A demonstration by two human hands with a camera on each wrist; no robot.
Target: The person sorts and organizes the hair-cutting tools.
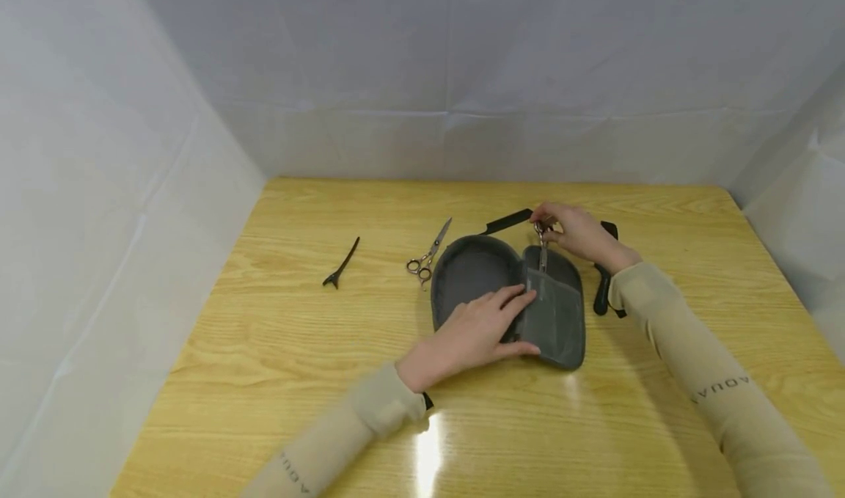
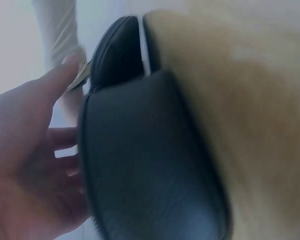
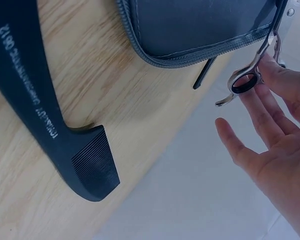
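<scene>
An open grey zip case lies flat in the middle of the wooden table. My left hand rests on it with straight fingers, the fingertips on the clear pocket of the right half. My right hand pinches the ring handles of a pair of silver scissors at the case's far edge, blades pointing down into that half. In the right wrist view the fingers touch the scissors ring beside the case. The left wrist view shows the case's dark shell and my palm.
A second pair of scissors lies just left of the case, and a black hair clip further left. A black comb lies right of the case, also the comb in the right wrist view. A tail comb lies behind. White walls enclose the table.
</scene>
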